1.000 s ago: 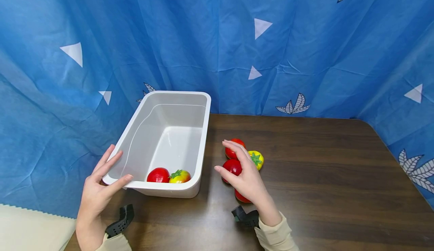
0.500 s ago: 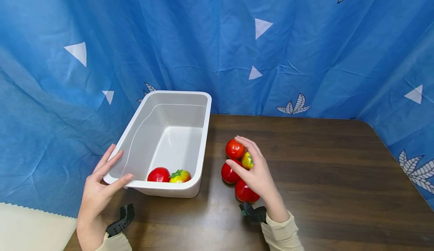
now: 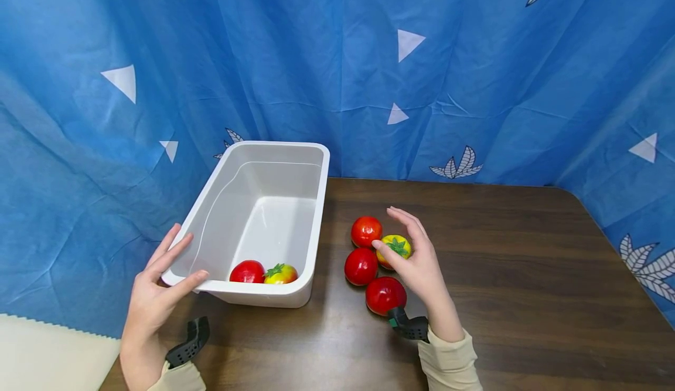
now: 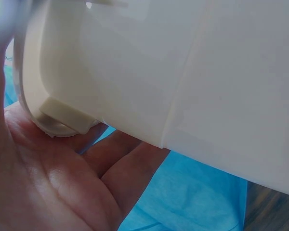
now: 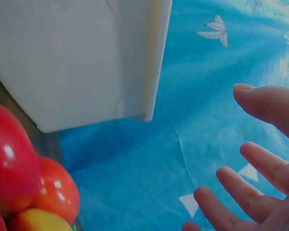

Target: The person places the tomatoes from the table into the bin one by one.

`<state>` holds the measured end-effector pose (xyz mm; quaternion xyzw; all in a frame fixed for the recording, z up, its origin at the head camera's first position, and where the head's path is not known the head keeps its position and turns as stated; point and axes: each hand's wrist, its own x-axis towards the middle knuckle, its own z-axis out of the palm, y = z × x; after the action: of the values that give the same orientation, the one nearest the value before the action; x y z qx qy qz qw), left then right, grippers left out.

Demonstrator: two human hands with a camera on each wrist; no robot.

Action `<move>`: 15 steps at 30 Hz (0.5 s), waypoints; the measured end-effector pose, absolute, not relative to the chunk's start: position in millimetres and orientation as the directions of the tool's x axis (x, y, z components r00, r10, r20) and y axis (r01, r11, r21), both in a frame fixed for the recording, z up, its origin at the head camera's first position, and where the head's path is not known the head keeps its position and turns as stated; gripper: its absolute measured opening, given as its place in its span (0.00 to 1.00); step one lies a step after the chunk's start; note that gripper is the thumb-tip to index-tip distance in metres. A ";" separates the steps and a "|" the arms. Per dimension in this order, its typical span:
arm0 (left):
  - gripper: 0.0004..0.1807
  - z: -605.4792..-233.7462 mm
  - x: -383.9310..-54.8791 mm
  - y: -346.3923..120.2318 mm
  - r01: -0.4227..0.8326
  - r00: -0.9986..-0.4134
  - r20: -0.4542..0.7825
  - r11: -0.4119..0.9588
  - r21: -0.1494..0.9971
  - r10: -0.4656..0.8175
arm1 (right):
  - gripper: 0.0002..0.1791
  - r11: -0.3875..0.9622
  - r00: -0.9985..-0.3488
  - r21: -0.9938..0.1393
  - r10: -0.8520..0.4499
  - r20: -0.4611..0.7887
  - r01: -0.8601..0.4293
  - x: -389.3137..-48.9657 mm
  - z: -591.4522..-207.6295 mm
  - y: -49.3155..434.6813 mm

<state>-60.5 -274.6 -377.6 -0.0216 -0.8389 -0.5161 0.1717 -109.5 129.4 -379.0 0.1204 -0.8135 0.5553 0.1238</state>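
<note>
My left hand (image 3: 153, 300) grips the near left corner of a light grey plastic bin (image 3: 318, 221), thumb on the near rim and fingers over the left rim. In the left wrist view the palm (image 4: 53, 187) lies against that corner. My right hand (image 3: 419, 262) is above the table, fingers spread and holding nothing. Its thumb overlaps a yellow tomato (image 3: 396, 244) with a green leafy top; contact cannot be told. Beside that tomato lie three glossy red round fruits: an upper one (image 3: 366, 231), a middle one (image 3: 361, 267) and a lower one (image 3: 385, 295).
Inside the bin's near end are a red fruit (image 3: 246, 272) and a yellow-red tomato (image 3: 281, 274). Dark wood tabletop (image 3: 517, 262) extends to the right. A blue curtain (image 3: 364, 74) hangs behind and at the sides. A pale cloth (image 3: 47, 353) is at lower left.
My right hand has moved right, from over the red fruits to the yellow tomato, uncovering the red ones. The left hand and the bin stay in place.
</note>
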 end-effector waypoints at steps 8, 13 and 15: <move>0.38 -377.8 -61.1 -275.2 0.218 -0.940 0.312 0.462 0.860 -0.136 | 0.31 0.384 -0.937 -0.863 -0.024 0.348 -0.330 -107.8 -372.6 138.0; 0.38 -377.9 -61.3 -275.5 0.221 -0.941 0.312 0.456 0.862 -0.134 | 0.30 0.415 -0.944 -0.859 -0.006 0.329 -0.301 -99.9 -353.7 136.6; 0.38 -377.8 -61.5 -275.6 0.218 -0.942 0.308 0.456 0.863 -0.132 | 0.31 0.424 -0.948 -0.859 0.004 0.319 -0.287 -102.0 -357.7 141.4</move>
<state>-61.5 -275.6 -377.8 -0.0258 -0.8364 -0.5209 0.1683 -102.0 141.4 -357.7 0.0851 -0.8324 0.5301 0.1375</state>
